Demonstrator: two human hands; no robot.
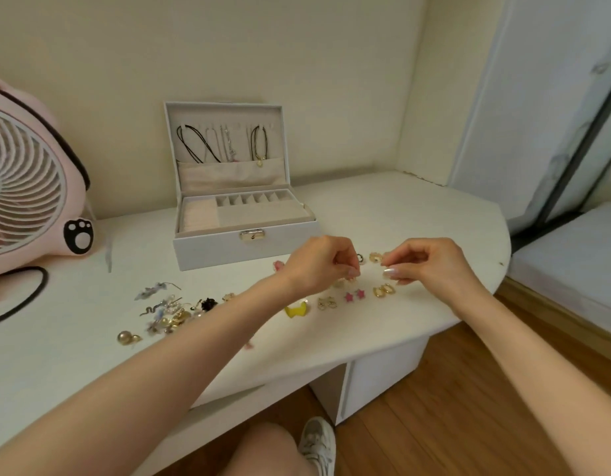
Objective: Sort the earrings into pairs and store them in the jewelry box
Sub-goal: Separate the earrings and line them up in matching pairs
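many earrings (166, 314) on white desk (383, 214), cream walls (297, 46)

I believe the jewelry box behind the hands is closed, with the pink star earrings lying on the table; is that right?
Not quite: the head view shows the jewelry box open, its lid upright. It is behind the left hand and right hand, and the pink star earrings do lie on the table.

Home bedroom: white vanity desk (383, 214), pink fan (26, 187), mattress (572, 255)
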